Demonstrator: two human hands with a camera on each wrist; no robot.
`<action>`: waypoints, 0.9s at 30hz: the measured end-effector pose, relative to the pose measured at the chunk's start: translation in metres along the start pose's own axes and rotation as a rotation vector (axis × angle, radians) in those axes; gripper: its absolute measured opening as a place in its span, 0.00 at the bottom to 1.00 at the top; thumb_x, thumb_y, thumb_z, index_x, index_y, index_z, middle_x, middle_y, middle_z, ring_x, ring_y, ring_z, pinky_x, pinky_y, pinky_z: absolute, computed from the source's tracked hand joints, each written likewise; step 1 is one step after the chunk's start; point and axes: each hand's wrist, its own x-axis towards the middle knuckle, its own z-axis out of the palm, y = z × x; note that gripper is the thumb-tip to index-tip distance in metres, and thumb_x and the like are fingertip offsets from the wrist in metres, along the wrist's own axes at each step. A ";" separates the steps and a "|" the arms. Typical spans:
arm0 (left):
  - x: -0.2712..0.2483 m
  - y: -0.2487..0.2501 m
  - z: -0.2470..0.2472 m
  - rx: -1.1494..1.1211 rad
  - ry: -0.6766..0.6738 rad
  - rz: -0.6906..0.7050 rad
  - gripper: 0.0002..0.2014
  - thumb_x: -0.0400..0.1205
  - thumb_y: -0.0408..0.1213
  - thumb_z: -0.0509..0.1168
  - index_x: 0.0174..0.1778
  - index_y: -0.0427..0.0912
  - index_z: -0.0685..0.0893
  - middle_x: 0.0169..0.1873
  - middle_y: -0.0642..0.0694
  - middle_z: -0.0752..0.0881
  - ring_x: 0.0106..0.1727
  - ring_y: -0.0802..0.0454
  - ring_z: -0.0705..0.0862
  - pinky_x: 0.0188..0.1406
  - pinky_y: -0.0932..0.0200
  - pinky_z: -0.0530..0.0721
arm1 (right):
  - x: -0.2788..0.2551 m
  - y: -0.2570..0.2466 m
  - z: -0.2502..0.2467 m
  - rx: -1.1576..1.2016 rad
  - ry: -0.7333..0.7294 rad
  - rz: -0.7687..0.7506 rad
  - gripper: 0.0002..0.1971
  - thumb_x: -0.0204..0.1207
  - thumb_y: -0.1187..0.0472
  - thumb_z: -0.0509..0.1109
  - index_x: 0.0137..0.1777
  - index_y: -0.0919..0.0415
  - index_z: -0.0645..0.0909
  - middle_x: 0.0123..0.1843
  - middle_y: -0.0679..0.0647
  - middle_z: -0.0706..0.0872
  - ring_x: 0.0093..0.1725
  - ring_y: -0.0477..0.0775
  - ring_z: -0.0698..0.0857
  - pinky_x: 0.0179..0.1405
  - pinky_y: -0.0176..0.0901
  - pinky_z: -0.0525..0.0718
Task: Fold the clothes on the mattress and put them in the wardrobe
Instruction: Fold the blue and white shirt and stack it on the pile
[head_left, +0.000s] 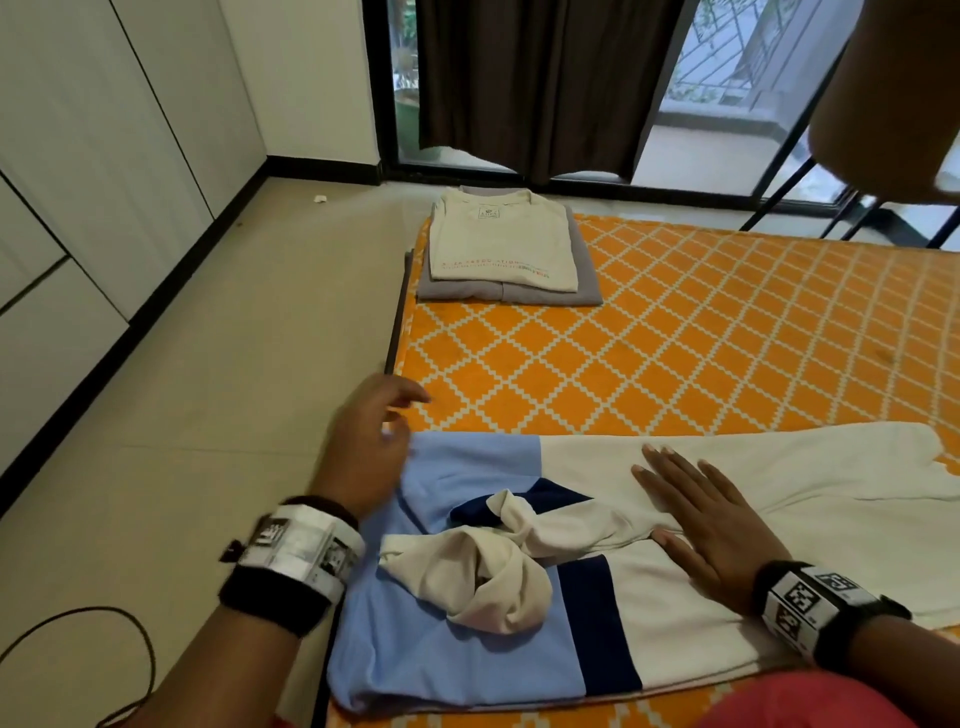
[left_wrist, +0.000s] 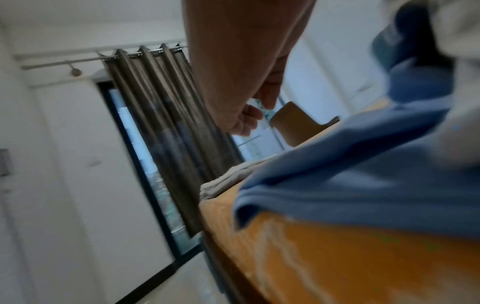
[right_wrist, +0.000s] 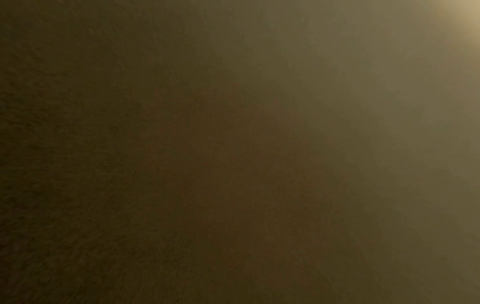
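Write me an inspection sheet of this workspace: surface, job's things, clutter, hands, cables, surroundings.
Surface: orange patterned mattress on the floor.
Job's things: blue, navy and white shirt spread at the near edge, its cream sleeves bunched on top; cream folded shirt stacked on a grey folded garment at the far corner.
Clutter: small white scrap on the floor.
Hands: left hand at the shirt's light blue edge, grip unclear; right hand flat on the white part.
Cables: black cable looped on the floor.
Surroundings: white wardrobe doors, dark curtain, glass doors, chair.
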 end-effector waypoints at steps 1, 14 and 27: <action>-0.005 0.009 0.013 -0.046 -0.148 0.051 0.18 0.77 0.23 0.62 0.56 0.48 0.83 0.59 0.50 0.83 0.61 0.58 0.80 0.62 0.73 0.73 | 0.000 0.000 0.000 -0.001 -0.004 0.000 0.32 0.85 0.37 0.42 0.86 0.51 0.54 0.88 0.49 0.50 0.86 0.51 0.51 0.81 0.59 0.54; -0.027 -0.008 0.052 0.788 -0.860 -0.039 0.42 0.89 0.43 0.53 0.73 0.57 0.19 0.77 0.51 0.18 0.81 0.44 0.23 0.81 0.38 0.32 | -0.018 0.056 -0.012 -0.010 -0.060 0.014 0.37 0.83 0.33 0.44 0.87 0.53 0.48 0.88 0.48 0.47 0.86 0.47 0.47 0.84 0.45 0.45; -0.031 -0.026 0.057 0.756 -0.760 0.014 0.49 0.88 0.41 0.56 0.66 0.67 0.11 0.73 0.59 0.14 0.78 0.51 0.17 0.74 0.47 0.21 | -0.074 0.170 -0.022 -0.123 -0.104 0.229 0.39 0.82 0.31 0.41 0.87 0.52 0.48 0.88 0.49 0.46 0.87 0.53 0.47 0.82 0.54 0.52</action>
